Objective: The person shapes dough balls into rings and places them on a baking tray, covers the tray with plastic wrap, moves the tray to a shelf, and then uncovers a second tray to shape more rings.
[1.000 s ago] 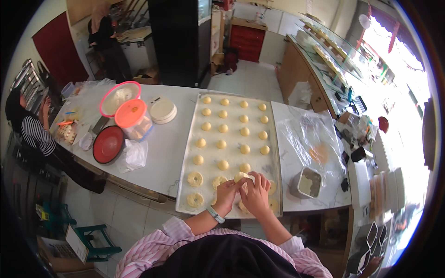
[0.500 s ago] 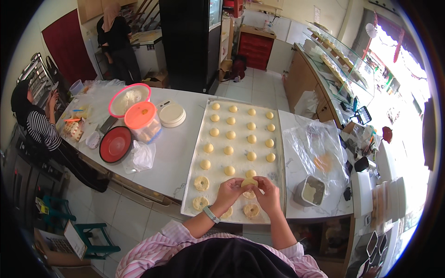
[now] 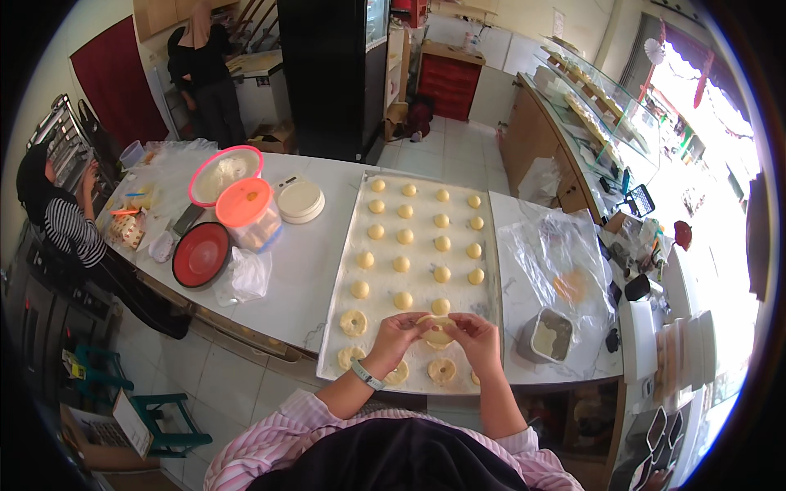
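My left hand [image 3: 399,338] and my right hand [image 3: 477,341] pinch a dough ring [image 3: 442,335] between thumbs and fingers, one hand on each side. A hole shows in its middle. They hold it over the near part of a large baking tray [image 3: 421,274]. Round dough balls [image 3: 442,244] sit in rows across the tray's middle and far end. Along its near end lie several flattened dough rings, one dough ring [image 3: 353,322] left of my hands and another dough ring [image 3: 442,371] below them. My left forearm partly covers others.
Left on the table stand a pink-rimmed bowl of flour [image 3: 199,190], an orange-lidded tub [image 3: 260,233], a round scale [image 3: 300,202] and a red-black pan [image 3: 201,255]. A plastic sheet [image 3: 540,245] and square container [image 3: 538,348] lie right. One person [image 3: 70,221] stands left, another [image 3: 209,74] behind.
The dough between my hands has gone from a folded-looking round to a wider ring with a visible hole. My hands have drawn slightly apart, staying over the same part of the tray.
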Motion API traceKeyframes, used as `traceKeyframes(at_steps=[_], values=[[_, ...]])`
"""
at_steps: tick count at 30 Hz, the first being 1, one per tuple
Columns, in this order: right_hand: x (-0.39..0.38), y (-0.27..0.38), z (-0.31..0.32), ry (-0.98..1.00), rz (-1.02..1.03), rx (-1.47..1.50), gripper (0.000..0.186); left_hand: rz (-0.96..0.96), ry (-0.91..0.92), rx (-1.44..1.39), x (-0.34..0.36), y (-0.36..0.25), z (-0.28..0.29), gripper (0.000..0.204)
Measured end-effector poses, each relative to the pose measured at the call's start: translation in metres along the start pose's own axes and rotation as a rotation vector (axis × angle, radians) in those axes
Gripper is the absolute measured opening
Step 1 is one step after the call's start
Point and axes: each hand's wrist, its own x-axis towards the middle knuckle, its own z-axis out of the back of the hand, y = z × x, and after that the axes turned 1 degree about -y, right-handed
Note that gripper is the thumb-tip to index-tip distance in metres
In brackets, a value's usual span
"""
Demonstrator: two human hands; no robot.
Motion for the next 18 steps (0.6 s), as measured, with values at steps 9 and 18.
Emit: traceKeyframes(at_steps=[9, 18], values=[[-0.002, -0.001, 0.012, 0.028, -0.053, -0.054, 0.023, 0.133, 0.084, 0.005, 0.007, -0.002, -0.002, 0.023], [-0.004, 0.003, 0.015, 0.081, -0.089, 0.102, 0.026, 0.206, 0.121, 0.032, 0.008, -0.006, -0.012, 0.021]])
